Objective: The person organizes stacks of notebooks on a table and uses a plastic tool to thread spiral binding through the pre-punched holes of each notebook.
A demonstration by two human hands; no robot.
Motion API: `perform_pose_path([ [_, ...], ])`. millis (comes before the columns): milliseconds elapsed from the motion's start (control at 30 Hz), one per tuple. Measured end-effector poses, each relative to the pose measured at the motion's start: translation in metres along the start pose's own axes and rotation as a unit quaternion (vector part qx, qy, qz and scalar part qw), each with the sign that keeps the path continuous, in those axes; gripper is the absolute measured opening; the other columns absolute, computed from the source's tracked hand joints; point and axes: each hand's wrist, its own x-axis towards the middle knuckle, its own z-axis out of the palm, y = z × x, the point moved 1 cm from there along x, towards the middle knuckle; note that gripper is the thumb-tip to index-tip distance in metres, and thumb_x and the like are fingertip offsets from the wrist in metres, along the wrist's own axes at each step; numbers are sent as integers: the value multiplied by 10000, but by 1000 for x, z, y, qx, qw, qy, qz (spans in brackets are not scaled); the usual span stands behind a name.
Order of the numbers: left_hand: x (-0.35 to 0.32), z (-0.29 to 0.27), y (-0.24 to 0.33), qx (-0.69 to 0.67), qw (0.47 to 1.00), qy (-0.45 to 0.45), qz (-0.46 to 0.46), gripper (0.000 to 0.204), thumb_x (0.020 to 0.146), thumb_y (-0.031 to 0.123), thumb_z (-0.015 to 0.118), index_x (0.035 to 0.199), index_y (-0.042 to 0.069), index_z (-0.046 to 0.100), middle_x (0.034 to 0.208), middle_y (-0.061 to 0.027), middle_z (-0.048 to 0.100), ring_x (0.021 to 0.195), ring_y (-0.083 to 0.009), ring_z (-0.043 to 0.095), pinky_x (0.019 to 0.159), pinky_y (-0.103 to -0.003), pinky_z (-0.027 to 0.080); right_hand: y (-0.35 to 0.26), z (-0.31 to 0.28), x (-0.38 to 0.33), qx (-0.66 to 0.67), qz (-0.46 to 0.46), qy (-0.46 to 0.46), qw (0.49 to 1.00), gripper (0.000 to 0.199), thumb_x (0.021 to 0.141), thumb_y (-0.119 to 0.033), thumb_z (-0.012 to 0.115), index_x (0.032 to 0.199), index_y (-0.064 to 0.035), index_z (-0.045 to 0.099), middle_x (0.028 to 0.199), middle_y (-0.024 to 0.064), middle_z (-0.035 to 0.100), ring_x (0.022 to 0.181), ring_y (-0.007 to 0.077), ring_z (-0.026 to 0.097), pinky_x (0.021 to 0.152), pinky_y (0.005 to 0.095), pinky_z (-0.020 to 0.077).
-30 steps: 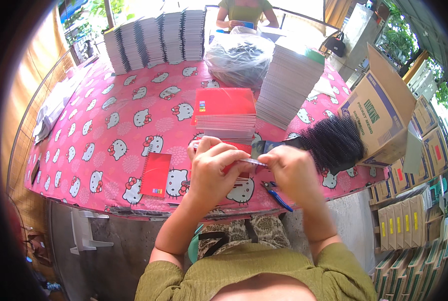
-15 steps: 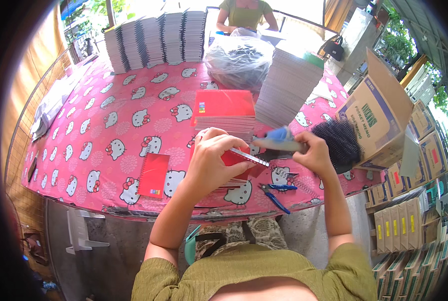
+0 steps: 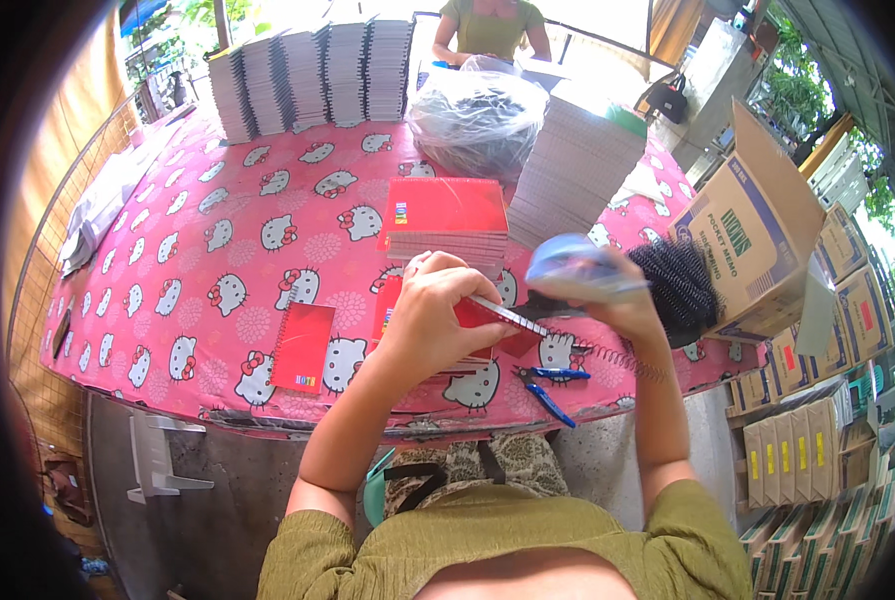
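Note:
My left hand [image 3: 435, 322] grips a small red notebook [image 3: 492, 322] by its edge, just above the pink cat-print tablecloth [image 3: 217, 250]. A thin metal spiral wire [image 3: 607, 355] runs out of the notebook's edge toward the right. My right hand [image 3: 622, 305] is raised beside it and holds a light blue object [image 3: 572, 270], too blurred to identify. Blue-handled pliers [image 3: 549, 387] lie on the cloth below both hands. A pile of black spiral coils [image 3: 679, 285] sits just right of my right hand.
A finished red notebook [image 3: 302, 345] lies to the left, a red notebook stack [image 3: 442, 220] ahead. Behind it are a tall paper stack [image 3: 577, 165], a clear plastic bag [image 3: 477, 115] and rows of spiral pads [image 3: 307, 75]. An open cardboard box [image 3: 747, 240] stands right. Another person [image 3: 487, 25] sits opposite.
My right hand left the notebook's edge, lifted up and to the right with the blue object. The spiral wire now trails out to the right. My left hand stayed on the notebook.

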Motion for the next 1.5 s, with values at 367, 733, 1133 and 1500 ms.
perform_pose_path([
  [367,-2,-7,-2,-3,1000,12,17,303,618,124,846,876,67,698,845,-47,688,902,-216,618,811,-337,506,-7,21,4,2,-45,-40,998,278,766,-32,735,1005,-30,593,922,40,654,877,97,622,779,270,529],
  [733,-17,-15,5,68,994,85,-24,225,645,127,832,849,104,740,824,-9,679,827,-207,573,755,-338,488,37,-11,-43,-297,63,0,953,389,769,-173,723,1102,2,623,1066,182,652,950,304,643,839,370,503],
  [1133,-15,-10,23,61,985,143,-78,181,648,67,826,812,69,749,743,-16,675,748,-181,552,674,-311,477,-46,123,-22,-573,-235,145,771,741,842,-574,462,1352,-36,436,1419,179,409,1345,345,341,1085,668,39],
  [1500,-20,-3,18,63,989,118,-62,192,670,129,825,847,113,754,775,-2,664,784,-182,544,722,-326,457,-83,81,-18,-403,-136,29,905,263,819,-137,698,1058,-41,642,929,105,633,933,312,586,873,397,423],
])
